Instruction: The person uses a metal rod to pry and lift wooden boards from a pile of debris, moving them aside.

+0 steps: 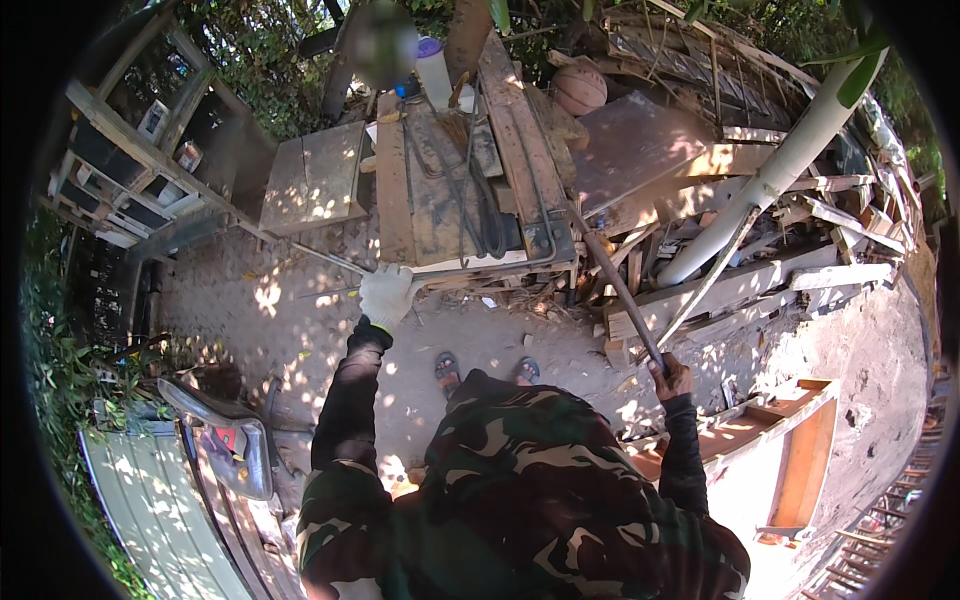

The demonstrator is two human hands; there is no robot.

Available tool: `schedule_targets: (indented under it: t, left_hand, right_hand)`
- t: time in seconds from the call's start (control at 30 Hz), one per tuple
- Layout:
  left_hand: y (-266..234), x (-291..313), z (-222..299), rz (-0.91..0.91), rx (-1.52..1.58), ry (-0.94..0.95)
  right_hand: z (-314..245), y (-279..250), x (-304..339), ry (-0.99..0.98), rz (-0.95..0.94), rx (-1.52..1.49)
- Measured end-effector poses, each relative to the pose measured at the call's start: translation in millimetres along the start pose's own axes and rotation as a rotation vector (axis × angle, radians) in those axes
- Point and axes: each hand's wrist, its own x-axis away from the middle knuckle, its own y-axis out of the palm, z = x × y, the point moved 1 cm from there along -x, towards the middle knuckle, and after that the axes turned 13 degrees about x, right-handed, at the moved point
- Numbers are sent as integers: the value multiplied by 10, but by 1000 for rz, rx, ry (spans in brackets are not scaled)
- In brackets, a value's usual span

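One gloved hand point(387, 297), rod point(340, 262), bare hand point(672, 378), pole point(617, 285)

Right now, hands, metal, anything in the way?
Gloved left hand closed on metal rod. Bare right hand grips long pipe. Lumber beside pipe, possibly crowding it.

1 brown ball point(579, 90) near timber pile point(740, 280); purple-lidded container point(434, 78); pale slanting trunk point(770, 182); ribbed sheet point(150, 510) lower left.

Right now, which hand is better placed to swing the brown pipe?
Right, I'd say: the bare right hand is closed around the near end of the brown pipe. The gloved left hand is well apart from it, on a thin rod.
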Motion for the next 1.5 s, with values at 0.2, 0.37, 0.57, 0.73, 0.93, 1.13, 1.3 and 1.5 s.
schedule_targets:
  t: [0.2,0.37,0.57,0.73,0.93,1.13,1.3,1.5]
  left_hand:
    - [-29,143,119,120,-46,-7]
    - [172,264,169,256,187,-103]
    - [-40,89,426,514,544,-311]
    - [-384,-6,277,541,760,-506]
    - [-1139,131,-1,314,1099,-436]
    - [-1498,154,-274,-69,1019,-182]
    - [-1145,267,-546,-306,1098,-308]
    - [-782,-31,-523,-203,691,-317]
  right_hand:
    - [-378,111,0,35,198,-235]
    - [-545,512,-56,107,257,-340]
    - [-986,658,-104,253,175,-582]
    - [-1024,610,-234,152,267,-541]
    - [-1557,-274,-637,129,440,-414]
    - [-1575,-404,-1381,-238,780,-298]
    - [-1605,145,-1335,-120,351,-674]
    - [-1450,852,-842,42,206,-580]
